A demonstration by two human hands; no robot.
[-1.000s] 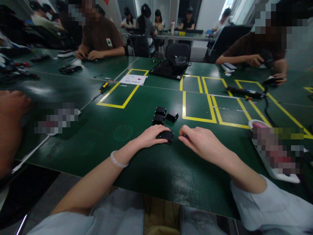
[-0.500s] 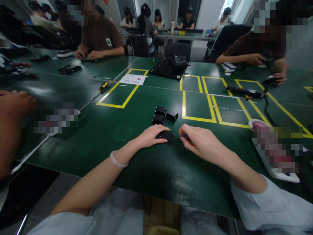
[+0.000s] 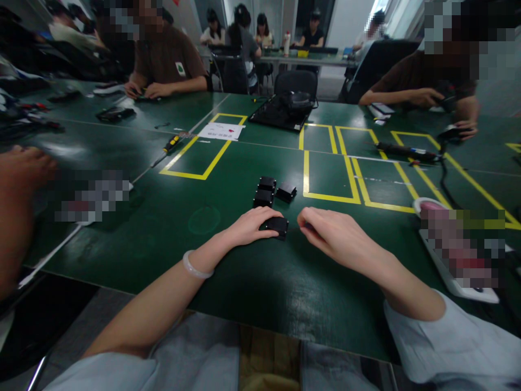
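Observation:
My left hand [image 3: 254,225], with a pale bracelet at the wrist, grips a small black block [image 3: 277,225] on the green table [image 3: 244,282]. Just right of that block, my right hand [image 3: 325,231] is closed, its thumb and index finger pinched together; whatever lies between them is too hidden to name. Beyond my left hand, more small black blocks [image 3: 264,196] stand in a short column. Another black block [image 3: 286,191], turned at an angle, lies beside the column.
Yellow tape rectangles [image 3: 331,198] mark the table. A screwdriver [image 3: 171,143] and a paper sheet [image 3: 222,132] lie at back left, a black flat panel [image 3: 277,117] at the back. A white tray [image 3: 448,279] stands right. Other people's hands are at left and across.
My right hand has shifted very slightly at the fingers, staying right of the block. A person's hand at the far left has moved a little. My left hand looks the same.

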